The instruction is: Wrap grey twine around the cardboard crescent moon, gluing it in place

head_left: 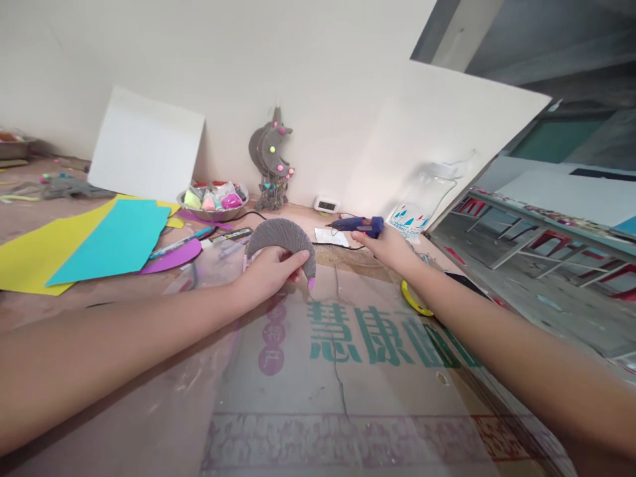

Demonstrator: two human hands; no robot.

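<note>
Pinched between the thumb and fingers of my left hand (273, 271) is a crescent moon (281, 237) wrapped in grey yarn, a bit of purple showing at its lower tip. To the right, my right hand (390, 248) is closed around a blue glue gun (360, 226), whose nozzle points left toward the crescent but stays apart from it. Part of the gun's handle is hidden by the hand. Below the crescent, a strand of grey yarn (340, 384) lies on the printed plastic sheet (298, 391) covering the table.
Yellow and blue sheets (109, 242) lie at left, near a purple piece (176, 257) and pens. Behind stand a bowl of coloured packets (213, 213), a decorated grey moon (271, 156), a small clock (326, 203) and a plastic bag (422, 199). Yellow-handled scissors (413, 298) lie by my right forearm.
</note>
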